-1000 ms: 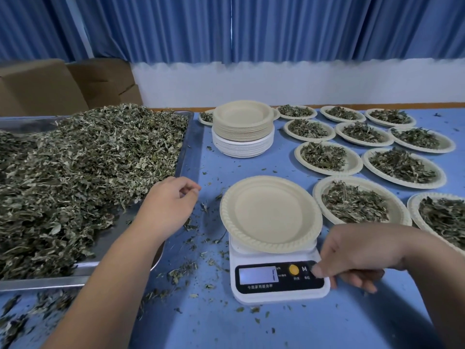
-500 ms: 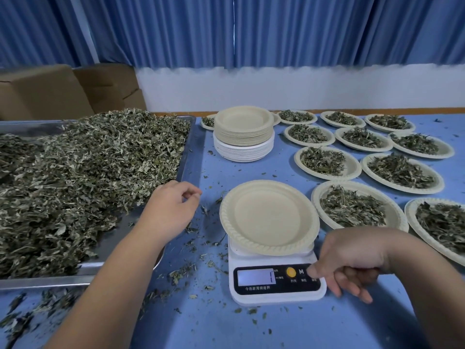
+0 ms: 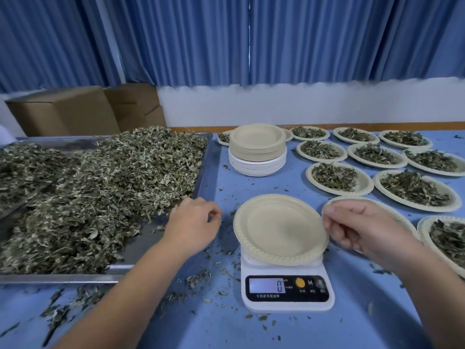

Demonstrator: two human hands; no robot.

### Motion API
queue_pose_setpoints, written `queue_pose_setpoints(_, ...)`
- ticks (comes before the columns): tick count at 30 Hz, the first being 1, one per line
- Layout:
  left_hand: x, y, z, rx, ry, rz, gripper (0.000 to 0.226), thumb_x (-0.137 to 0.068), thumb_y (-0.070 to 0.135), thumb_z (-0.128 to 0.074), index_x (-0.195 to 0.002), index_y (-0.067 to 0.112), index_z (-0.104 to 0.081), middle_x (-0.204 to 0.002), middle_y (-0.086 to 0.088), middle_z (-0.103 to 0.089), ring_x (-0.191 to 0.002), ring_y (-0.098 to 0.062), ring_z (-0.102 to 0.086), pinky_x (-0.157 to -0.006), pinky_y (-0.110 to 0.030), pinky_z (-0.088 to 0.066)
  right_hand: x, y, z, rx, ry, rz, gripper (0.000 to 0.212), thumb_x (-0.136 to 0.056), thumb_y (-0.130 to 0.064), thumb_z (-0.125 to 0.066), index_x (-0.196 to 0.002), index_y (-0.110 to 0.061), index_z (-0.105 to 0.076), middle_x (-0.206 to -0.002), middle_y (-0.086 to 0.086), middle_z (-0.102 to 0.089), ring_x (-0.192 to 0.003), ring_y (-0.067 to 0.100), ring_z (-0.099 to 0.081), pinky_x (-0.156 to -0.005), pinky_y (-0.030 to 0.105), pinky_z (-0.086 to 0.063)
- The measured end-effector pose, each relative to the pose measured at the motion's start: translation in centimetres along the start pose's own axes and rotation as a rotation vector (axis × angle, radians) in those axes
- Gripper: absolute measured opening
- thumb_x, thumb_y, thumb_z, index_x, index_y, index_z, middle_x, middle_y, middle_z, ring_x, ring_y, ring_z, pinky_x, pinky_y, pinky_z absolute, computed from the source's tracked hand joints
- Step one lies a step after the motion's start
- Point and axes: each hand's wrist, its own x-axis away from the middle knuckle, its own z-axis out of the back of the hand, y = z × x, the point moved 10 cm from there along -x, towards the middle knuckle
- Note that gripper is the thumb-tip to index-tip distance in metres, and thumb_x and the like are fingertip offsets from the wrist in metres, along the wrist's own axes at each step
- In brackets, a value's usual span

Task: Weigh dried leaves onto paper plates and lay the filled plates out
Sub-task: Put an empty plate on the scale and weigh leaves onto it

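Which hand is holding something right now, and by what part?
The right hand pinches the empty plate by its right rim, on the scale. The left hand holds nothing visible.

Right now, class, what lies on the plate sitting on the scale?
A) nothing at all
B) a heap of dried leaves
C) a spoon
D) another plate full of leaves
A: the plate on the scale shows only its bare inside, and the display reads 0.
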Motion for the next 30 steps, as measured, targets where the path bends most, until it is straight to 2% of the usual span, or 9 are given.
queue_pose_setpoints(4, -0.6, -1.6, 2.4, 0.146, 0.041, -0.032, 0.018, -0.096, 0.021, -0.053, -0.103, 0.022, -0.070, -0.101, 0.009, -0.058, -0.092, -0.006, -0.053, -0.085, -0.026, -0.041, -0.3, -0.4, 1.1, -0.011, 0.178, 0.091, 0.035, -0.068, -0.045, -0.065, -0.062, -0.011, -0.067, -0.050, 0.010, -0.046, -0.043, 0.016, -0.037, -0.037, 0.017, -0.027)
queue_pose_setpoints(7, -2.4, -6.0, 5.1, -0.178, 0.131, 0.066, 0.033, -0.099, 0.031, -0.047, -0.124, 0.017, -0.063, -0.127, -0.008, -0.058, -0.114, -0.020, -0.053, -0.098, -0.036, -0.044, -0.3, -0.2, 1.6, -0.011, 0.231, 0.091, 0.031, -0.083, -0.033, -0.063, -0.062, -0.011, -0.067, -0.050, 0.008, -0.046, -0.043, 0.015, -0.037, -0.038, 0.017, -0.026)
queue_pose_setpoints(9, -2.6, -10.6, 4.1, -0.371, -0.069, 0.275, 0.055, -0.100, 0.050, -0.033, -0.146, 0.022, -0.040, -0.152, -0.012, -0.035, -0.139, -0.031, -0.033, -0.111, -0.048, -0.033, -0.4, -0.1, 1.7, 0.000, 0.250, 0.088, 0.032, -0.090, -0.025, -0.060, -0.062, -0.010, -0.067, -0.050, 0.007, -0.046, -0.043, 0.015, -0.037, -0.038, 0.019, -0.026)
queue_pose_setpoints(12, -1.4, -13.8, 0.9, -0.176, -0.350, 0.405, 0.076, -0.092, 0.068, -0.015, -0.155, 0.025, -0.016, -0.162, -0.011, -0.010, -0.148, -0.032, -0.008, -0.119, -0.050, -0.013, -0.4, -0.1, 1.6, 0.024, 0.255, 0.080, 0.032, -0.091, -0.023, -0.059, -0.063, -0.009, -0.067, -0.050, 0.007, -0.046, -0.043, 0.014, -0.037, -0.039, 0.019, -0.025)
queue_pose_setpoints(15, -2.1, -12.7, 1.1, -0.159, -0.389, 0.347, 0.093, -0.078, 0.077, -0.009, -0.147, 0.023, -0.039, -0.155, -0.011, -0.033, -0.142, -0.030, -0.030, -0.115, -0.046, -0.022, -0.3, -0.1, 1.6, 0.016, 0.262, 0.078, 0.033, -0.091, -0.021, -0.059, -0.062, -0.008, -0.067, -0.050, 0.007, -0.047, -0.042, 0.013, -0.037, -0.038, 0.018, -0.026)
queue_pose_setpoints(18, -4.1, -10.5, 2.9, -0.069, -0.328, 0.308, 0.085, -0.078, 0.077, -0.011, -0.123, 0.027, -0.064, -0.140, -0.011, -0.053, -0.126, -0.030, -0.050, -0.108, -0.043, -0.033, -0.4, -0.2, 1.3, 0.011, 0.261, 0.082, 0.034, -0.092, -0.018, -0.059, -0.061, -0.007, -0.067, -0.049, 0.007, -0.047, -0.041, 0.011, -0.038, -0.037, 0.015, -0.028)
queue_pose_setpoints(22, -5.2, -8.8, 3.4, 0.008, -0.216, 0.255, 0.074, -0.090, 0.069, -0.022, -0.143, 0.024, -0.045, -0.149, -0.006, -0.042, -0.136, -0.029, -0.040, -0.111, -0.044, -0.029, -0.4, -0.2, 1.4, -0.002, 0.270, 0.088, 0.035, -0.092, -0.016, -0.058, -0.059, -0.006, -0.066, -0.049, 0.007, -0.046, -0.041, 0.012, -0.037, -0.037, 0.016, -0.028)
queue_pose_setpoints(26, -2.9, -7.9, -0.6, 0.040, -0.519, 0.245, 0.080, -0.088, 0.071, -0.014, -0.152, 0.026, -0.027, -0.158, 0.000, -0.025, -0.145, -0.023, -0.024, -0.116, -0.039, -0.018, -0.4, -0.3, 1.7, -0.001, 0.283, 0.086, 0.035, -0.092, -0.016, -0.059, -0.059, -0.006, -0.066, -0.049, 0.007, -0.046, -0.042, 0.012, -0.038, -0.038, 0.015, -0.029)
queue_pose_setpoints(30, -0.9, -7.5, 0.2, -0.012, -0.550, 0.211, 0.086, -0.082, 0.073, -0.024, -0.135, 0.012, -0.052, -0.135, -0.007, -0.058, -0.118, -0.016, -0.057, -0.104, -0.038, -0.040, -0.3, -0.5, 1.3, 0.010, 0.268, 0.102, 0.036, -0.092, -0.015, -0.058, -0.058, -0.007, -0.066, -0.049, 0.006, -0.046, -0.042, 0.010, -0.039, -0.038, 0.015, -0.031)
